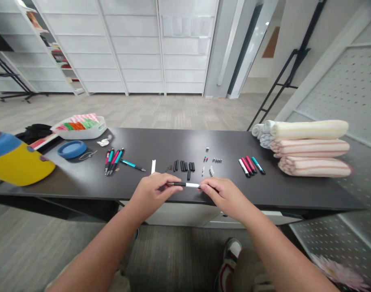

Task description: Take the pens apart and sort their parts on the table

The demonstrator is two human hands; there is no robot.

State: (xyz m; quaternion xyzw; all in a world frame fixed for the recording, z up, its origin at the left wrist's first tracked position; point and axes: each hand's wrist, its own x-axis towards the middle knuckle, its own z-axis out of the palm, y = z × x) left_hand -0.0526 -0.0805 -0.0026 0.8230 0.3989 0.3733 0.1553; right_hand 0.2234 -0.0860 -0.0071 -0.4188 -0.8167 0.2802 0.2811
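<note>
Both hands hold a white and black pen (191,185) level, just above the front part of the dark table. My left hand (155,191) pinches its black grip end between thumb and fingers. At the white end, the fingertips of my right hand (224,194) are closed on it; the very tip is hidden there. Just beyond the pen lie several black rubber grips (182,165), small springs (169,167), small clear pieces (211,171) and little metal pieces (217,160). White strips (153,166) lie beyond my left hand. Red, white and teal pen barrels (249,165) rest farther right.
Assembled teal and red pens (114,161) lie on the left of the dark table (161,142), with one teal pen (132,165) apart. Further left are a blue round dish (71,149), a white basket (97,130) and a yellow-blue visor (18,160). Rolled towels (313,148) are stacked right.
</note>
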